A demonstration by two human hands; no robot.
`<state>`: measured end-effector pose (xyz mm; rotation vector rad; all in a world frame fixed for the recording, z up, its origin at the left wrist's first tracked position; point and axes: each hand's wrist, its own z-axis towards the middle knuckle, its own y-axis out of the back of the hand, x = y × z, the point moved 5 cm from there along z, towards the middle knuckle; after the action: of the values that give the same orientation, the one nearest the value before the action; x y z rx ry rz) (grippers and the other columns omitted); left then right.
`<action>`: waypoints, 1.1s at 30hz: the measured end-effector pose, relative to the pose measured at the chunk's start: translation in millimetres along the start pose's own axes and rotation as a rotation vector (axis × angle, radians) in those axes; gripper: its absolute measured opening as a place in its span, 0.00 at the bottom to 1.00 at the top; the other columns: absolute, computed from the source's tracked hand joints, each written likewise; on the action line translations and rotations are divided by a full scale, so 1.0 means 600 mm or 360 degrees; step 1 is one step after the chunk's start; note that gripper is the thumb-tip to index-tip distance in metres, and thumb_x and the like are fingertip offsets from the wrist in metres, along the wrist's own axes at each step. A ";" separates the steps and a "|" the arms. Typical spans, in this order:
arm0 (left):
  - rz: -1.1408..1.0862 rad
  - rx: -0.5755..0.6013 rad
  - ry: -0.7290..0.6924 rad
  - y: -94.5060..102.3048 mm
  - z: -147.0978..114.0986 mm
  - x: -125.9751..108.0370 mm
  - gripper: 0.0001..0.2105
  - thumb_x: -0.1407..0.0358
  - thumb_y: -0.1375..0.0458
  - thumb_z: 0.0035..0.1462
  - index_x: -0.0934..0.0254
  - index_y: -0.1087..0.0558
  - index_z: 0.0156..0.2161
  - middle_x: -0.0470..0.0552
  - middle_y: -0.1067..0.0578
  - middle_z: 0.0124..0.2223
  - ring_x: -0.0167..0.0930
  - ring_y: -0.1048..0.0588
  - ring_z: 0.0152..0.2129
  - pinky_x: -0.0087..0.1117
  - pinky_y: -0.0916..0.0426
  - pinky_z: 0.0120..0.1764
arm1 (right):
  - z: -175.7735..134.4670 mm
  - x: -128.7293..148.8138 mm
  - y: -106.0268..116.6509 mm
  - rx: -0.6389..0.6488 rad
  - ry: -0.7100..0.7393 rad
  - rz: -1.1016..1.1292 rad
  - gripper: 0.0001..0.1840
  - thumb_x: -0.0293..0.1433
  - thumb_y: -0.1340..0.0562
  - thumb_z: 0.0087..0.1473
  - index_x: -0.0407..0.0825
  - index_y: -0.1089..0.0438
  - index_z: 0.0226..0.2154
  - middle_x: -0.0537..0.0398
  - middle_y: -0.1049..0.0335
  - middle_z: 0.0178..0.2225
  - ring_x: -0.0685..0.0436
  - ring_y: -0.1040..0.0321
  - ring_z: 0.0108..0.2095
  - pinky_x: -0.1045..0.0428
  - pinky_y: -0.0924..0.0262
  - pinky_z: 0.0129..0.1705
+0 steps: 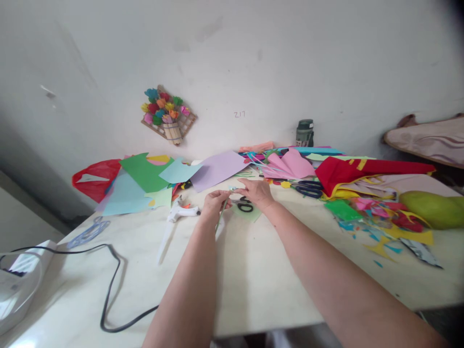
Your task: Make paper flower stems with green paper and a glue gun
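Note:
My left hand (pixel 216 200) is closed in a pinch around a thin green stem (pixel 221 212), which slants down toward me. At the stem's upper end sits a small pale blue piece (pixel 232 187), too small to make out in detail. My right hand (pixel 258 193) reaches in from the right, its fingertips closing on that piece. Just below the right hand, black-handled scissors (pixel 245 207) lie on a light green paper scrap (pixel 253 215). To the left of my left hand a white glue gun (pixel 179 211) rests on the table.
Coloured paper sheets (pixel 219 169) line the wall side. Dark-handled scissors (pixel 308 188), red cloth (pixel 348 174), paper scraps (pixel 384 237) and a green fruit-like object (pixel 431 209) lie rightward. A black cord (pixel 108 290) loops at left near a white power strip (pixel 34 258).

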<state>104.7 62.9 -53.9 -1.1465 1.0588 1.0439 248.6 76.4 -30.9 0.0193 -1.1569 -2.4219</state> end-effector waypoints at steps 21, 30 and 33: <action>-0.0445 -0.0099 -0.0207 0.010 0.005 -0.015 0.15 0.63 0.37 0.37 0.68 0.31 0.32 0.45 0.29 0.21 0.20 0.34 0.13 0.26 0.35 0.27 | -0.008 -0.069 0.010 -0.0102 -0.0767 -0.0002 0.14 0.39 0.47 0.51 0.51 0.30 0.32 0.51 0.29 0.32 0.44 0.34 0.33 0.53 0.48 0.28; -0.0515 -0.0319 -0.0380 0.016 0.004 -0.031 0.13 0.64 0.36 0.36 0.67 0.30 0.30 0.45 0.28 0.22 0.22 0.30 0.19 0.27 0.37 0.31 | -0.004 -0.019 -0.043 0.0465 -0.0749 0.1319 0.29 0.50 0.55 0.51 0.44 0.32 0.28 0.53 0.31 0.18 0.54 0.41 0.14 0.57 0.47 0.20; -0.0481 -0.0423 -0.0449 0.022 0.003 -0.040 0.13 0.63 0.37 0.37 0.67 0.29 0.30 0.47 0.26 0.24 0.24 0.28 0.24 0.27 0.38 0.33 | -0.011 0.025 -0.045 0.0835 -0.0590 0.1713 0.34 0.55 0.54 0.47 0.42 0.32 0.30 0.50 0.31 0.18 0.54 0.43 0.13 0.58 0.50 0.16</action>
<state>87.4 64.3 -32.3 -1.2799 0.5158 1.0848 225.9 80.3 -52.7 -0.7159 -1.4158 -1.1724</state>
